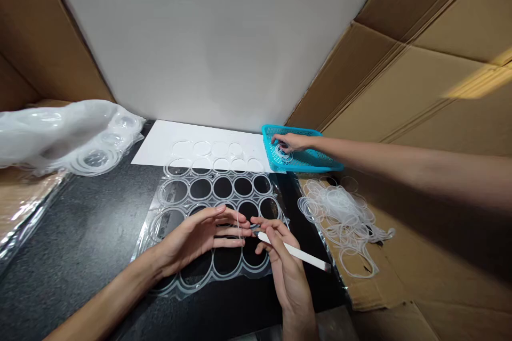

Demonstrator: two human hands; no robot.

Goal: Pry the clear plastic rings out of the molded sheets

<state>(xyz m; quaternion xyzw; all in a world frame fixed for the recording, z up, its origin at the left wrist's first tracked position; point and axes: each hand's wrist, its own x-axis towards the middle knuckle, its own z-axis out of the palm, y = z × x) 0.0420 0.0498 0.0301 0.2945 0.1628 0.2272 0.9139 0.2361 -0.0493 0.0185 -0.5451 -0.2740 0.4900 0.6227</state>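
Plastic sheet (pixel 211 200), clear, scored with circles; outstretched left hand (pixel 196 237) touches one thin ring (pixel 239 224), right hand (pixel 288 272) grips one white stick (pixel 304 256).

Colour-wise: the tabletop (pixel 80 234) is black with a fine grey speckle. The plastic sheet (pixel 176 192) on it is see-through with frosty white rings in neat rows, so the black shows through the holes as dark ovals. The paper (pixel 160 141) behind it is plain white, and the basket (pixel 308 159) is bright turquoise with a little mesh grid pattern. The stick (pixel 296 251) is white, dark at the tip. The loose rings (pixel 344 213) are milky white, the cardboard (pixel 440 37) is plain brown, and the back panel (pixel 220 37) is pale grey-white.
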